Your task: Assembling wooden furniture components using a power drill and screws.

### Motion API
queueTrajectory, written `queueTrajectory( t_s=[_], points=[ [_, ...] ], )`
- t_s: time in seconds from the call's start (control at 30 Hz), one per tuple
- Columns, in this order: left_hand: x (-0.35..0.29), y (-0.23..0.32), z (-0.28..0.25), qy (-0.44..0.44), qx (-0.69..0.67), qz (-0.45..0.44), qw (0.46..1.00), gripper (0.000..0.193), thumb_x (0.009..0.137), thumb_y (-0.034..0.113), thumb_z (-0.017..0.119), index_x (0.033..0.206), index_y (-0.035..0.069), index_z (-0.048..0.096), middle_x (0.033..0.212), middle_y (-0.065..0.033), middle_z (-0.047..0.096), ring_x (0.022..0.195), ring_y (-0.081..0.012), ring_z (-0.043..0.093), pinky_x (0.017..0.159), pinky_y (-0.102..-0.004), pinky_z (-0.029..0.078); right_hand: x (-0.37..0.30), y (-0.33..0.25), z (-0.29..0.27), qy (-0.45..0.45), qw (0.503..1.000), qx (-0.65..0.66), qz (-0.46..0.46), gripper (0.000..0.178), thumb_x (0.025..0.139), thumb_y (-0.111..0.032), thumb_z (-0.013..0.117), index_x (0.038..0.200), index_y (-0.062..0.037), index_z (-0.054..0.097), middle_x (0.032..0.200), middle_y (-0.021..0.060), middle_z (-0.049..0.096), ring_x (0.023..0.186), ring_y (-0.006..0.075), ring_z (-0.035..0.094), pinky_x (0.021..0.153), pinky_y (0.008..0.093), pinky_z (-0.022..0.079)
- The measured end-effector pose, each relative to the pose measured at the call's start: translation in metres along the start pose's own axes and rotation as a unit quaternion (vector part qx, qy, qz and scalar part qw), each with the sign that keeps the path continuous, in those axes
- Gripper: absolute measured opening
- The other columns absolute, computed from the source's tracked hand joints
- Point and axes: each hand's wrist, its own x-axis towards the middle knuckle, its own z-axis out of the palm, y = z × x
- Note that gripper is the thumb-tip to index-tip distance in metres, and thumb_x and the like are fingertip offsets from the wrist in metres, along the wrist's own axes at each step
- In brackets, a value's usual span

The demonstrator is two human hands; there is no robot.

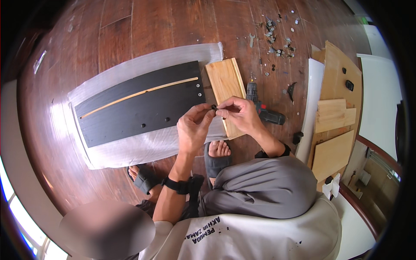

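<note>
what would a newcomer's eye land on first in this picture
Probably the long black panel with a pale strip along it, lying on white wrapping toward the left of the picture. Next, near the middle, the left hand and right hand pinch a small black piece between them. To their right a cordless drill lies on the wooden floor, with scattered small hardware beyond it, toward the top.

Worn are an off-white cloth top [268, 236] with black lettering [206, 236], loose grey trousers [264, 190], black wrist straps [175, 185] and dark open-toed sandals [217, 164].
</note>
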Motion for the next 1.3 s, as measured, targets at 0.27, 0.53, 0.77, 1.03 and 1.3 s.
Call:
queueTrajectory(
  t_s=[0.27,0.53,0.77,1.03,1.3],
  points=[
    [-0.011,-0.012,-0.007,-0.067,-0.006,0.015,0.998,0.021,0.090,0.004,0.062,0.108,-0.007,0.061,0.093,-0.0133,0.070,0.089,-0.0151,0.067,0.079,-0.0273,0.053,-0.006,0.005,0.004,-0.014,0.999,0.021,0.036,0.017,0.081,-0.007,0.075,0.089,0.0012,0.063,0.080,0.0036,0.066,0.074,0.0083,0.063,0.066,0.0218,0.050],
    [-0.017,-0.028,0.013,-0.220,-0.287,-0.101,0.927,0.015,0.092,0.003,0.060,0.105,-0.002,0.059,0.093,-0.0079,0.067,0.088,-0.0161,0.066,0.081,-0.0287,0.054,-0.017,-0.009,-0.035,-0.138,0.976,0.085,0.147,0.019,0.083,-0.006,0.071,0.097,0.0003,0.058,0.086,0.0022,0.061,0.080,0.0089,0.060,0.070,0.0226,0.047],
    [-0.013,-0.035,0.007,-0.051,-0.377,-0.092,0.920,0.012,0.093,0.010,0.061,0.100,0.001,0.059,0.086,-0.0061,0.065,0.080,-0.0143,0.065,0.078,-0.0286,0.056,-0.058,0.017,-0.075,0.113,0.859,-0.498,-0.033,0.067,0.070,0.000,0.069,0.132,-0.0079,0.047,0.106,0.0172,0.060,0.099,0.0334,0.060,0.086,0.0409,0.048],
    [-0.022,-0.053,-0.060,0.246,-0.428,-0.031,0.869,0.021,0.088,0.007,0.066,0.105,-0.005,0.063,0.092,-0.0153,0.069,0.079,-0.0198,0.069,0.075,-0.0283,0.057,-0.054,0.061,-0.086,0.162,0.848,-0.503,-0.042,0.070,0.071,-0.011,0.075,0.134,-0.0098,0.044,0.110,0.0218,0.063,0.106,0.0387,0.059,0.089,0.0415,0.047],
    [-0.023,-0.043,-0.128,0.382,-0.441,0.086,0.808,0.029,0.090,0.008,0.064,0.113,-0.009,0.059,0.101,-0.0191,0.068,0.089,-0.0239,0.069,0.083,-0.0324,0.056,-0.012,-0.143,-0.010,-0.128,0.856,-0.485,-0.124,0.025,0.078,-0.013,0.074,0.099,-0.0028,0.064,0.077,0.0084,0.066,0.066,0.0192,0.063,0.064,0.0321,0.050]
  ],
)
